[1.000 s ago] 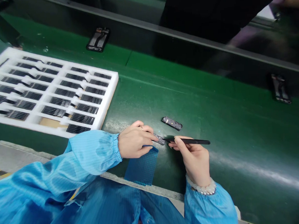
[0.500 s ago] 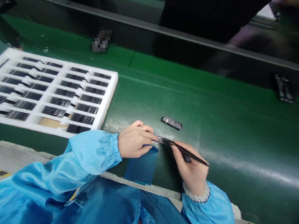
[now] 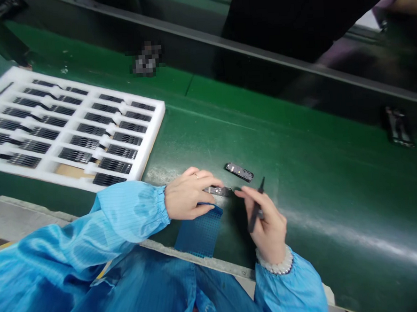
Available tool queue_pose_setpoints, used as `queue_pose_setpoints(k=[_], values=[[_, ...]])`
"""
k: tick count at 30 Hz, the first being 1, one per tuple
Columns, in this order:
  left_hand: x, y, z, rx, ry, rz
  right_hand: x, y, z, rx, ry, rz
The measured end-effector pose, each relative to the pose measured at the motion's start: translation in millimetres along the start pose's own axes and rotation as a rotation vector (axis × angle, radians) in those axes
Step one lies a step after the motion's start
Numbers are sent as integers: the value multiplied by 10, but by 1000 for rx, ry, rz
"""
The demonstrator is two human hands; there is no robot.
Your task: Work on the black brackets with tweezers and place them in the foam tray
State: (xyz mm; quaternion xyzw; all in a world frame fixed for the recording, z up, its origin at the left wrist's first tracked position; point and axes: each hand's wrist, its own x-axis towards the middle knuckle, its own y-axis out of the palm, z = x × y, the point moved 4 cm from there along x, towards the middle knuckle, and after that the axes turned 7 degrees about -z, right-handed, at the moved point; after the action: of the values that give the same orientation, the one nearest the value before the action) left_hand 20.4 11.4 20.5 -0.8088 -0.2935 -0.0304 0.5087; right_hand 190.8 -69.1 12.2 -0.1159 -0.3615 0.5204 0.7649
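Head view: curled right hand (image 3: 269, 227) grips black tool (image 3: 254, 216).

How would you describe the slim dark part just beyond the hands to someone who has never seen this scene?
On the green bench, find the white foam tray at left. Go right from it to just beyond the left hand and right hand, where a slim, dark, round-ended part lies. Unlike the similar piece by the left hand, it lies clear of both hands.

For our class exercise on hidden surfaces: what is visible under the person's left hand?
Under the left hand, a slim black electronic part juts past the fingertips. The part's underside and whatever lies beneath the palm are covered.
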Motion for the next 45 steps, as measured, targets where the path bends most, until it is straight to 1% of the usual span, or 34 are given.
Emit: queue_pose_setpoints(k=[2, 3, 5, 7, 10, 13, 15, 17, 19, 20, 22, 25, 26, 28, 30, 31, 33, 35, 36, 38, 40, 42, 45], values=[[-8, 4, 37, 23, -49, 8, 72, 94, 50, -115, -141, 130], [-13, 11, 57, 31, -72, 14, 105, 136, 71, -166, -189, 172], [-22, 31, 88, 31, -97, 27, 151, 207, 105, -229, -236, 229], [-27, 49, 103, 21, -98, 29, 158, 250, 134, -244, -258, 266], [-22, 58, 100, 16, -85, 17, 114, 228, 154, -252, -303, 243], [-9, 55, 91, 18, -74, 10, 90, 118, 125, -299, -370, 180], [-3, 51, 91, 12, -70, 0, 137, 22, 71, -298, -381, 125], [-2, 47, 95, 2, -66, -10, 239, -68, -13, -273, -347, 36], [-4, 41, 94, -11, -55, -19, 357, -109, -114, -276, -310, -35], [-5, 35, 91, -18, -49, -25, 408, -104, -165, -288, -300, -43], [-2, 20, 82, -39, -43, -40, 486, -67, -264, -322, -280, -18], [12, -4, 73, -98, -65, -54, 527, -34, -345, -340, -255, 21], [18, -9, 74, -124, -79, -55, 523, -44, -340, -334, -247, 9], [28, -15, 84, -180, -110, -51, 491, -93, -282, -299, -211, -65], [34, -14, 102, -227, -144, -40, 417, -138, -178, -206, -137, -151], [35, -11, 114, -242, -162, -32, 364, -142, -122, -126, -83, -171], [37, -5, 136, -262, -188, -14, 238, -100, -18, 83, 30, -147], [40, 0, 153, -275, -201, 3, 109, -14, 54, 304, 149, -67], [41, 3, 158, -281, -206, 12, 57, 19, 83, 395, 176, -51], [42, 10, 169, -288, -226, 27, -3, 56, 104, 535, 234, -63], [40, 13, 179, -289, -259, 34, -13, 71, 93, 621, 302, -89], [38, 8, 186, -282, -290, 27, 7, 84, 84, 664, 365, -78], [39, -8, 184, -277, -301, 12, 35, 81, 82, 629, 422, -56]])
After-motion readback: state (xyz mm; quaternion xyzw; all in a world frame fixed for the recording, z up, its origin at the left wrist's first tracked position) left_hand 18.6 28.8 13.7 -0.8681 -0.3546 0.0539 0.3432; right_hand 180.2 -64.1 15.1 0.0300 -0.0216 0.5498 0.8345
